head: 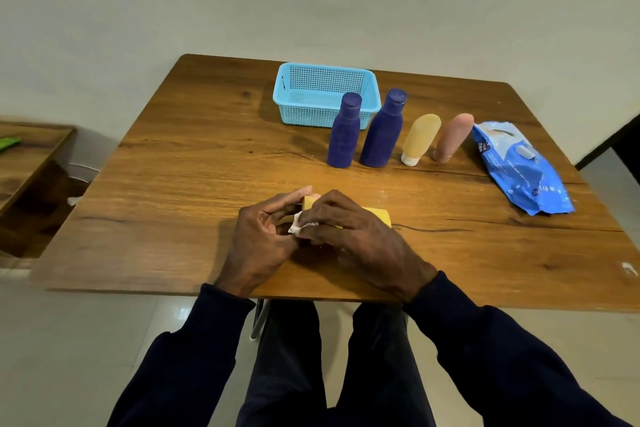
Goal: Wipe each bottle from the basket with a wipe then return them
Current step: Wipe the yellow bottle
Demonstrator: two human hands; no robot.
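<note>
**While Both Hands Work a Yellow Bottle, Four Others Stand by the Basket**

Where the table (207, 166) runs toward its near edge in the lower middle of the frame, a yellow bottle (379, 215) lies on its side across the wood, mostly covered by the hands. The left hand (263, 239) has its fingers (298, 194) curled round the bottle's left end. The right hand (349, 236) lies over the body with its fingers (329, 204) bent down around it. A bunched white wipe (299, 225) shows between the two hands, against the bottle; which hand pins it cannot be told. Both wrists cross the near edge, and dark sleeves (485, 357) run down to the bottom of the frame.

Bare wood spreads to the left of the hands up to the table's left edge, and a band of it separates the hands from the row above. Upper right of centre, two dark blue bottles (344, 135) stand upright just beside each other, right in front of the light blue basket (304, 114), which sits near the far edge. Right of them stand a pale yellow tube (419, 140) and a pink tube (452, 139), caps down. A blue wipes pack (523, 170) lies close to the right edge. At the far left of the frame, a second wooden surface (31, 156) stands apart from the table.
</note>
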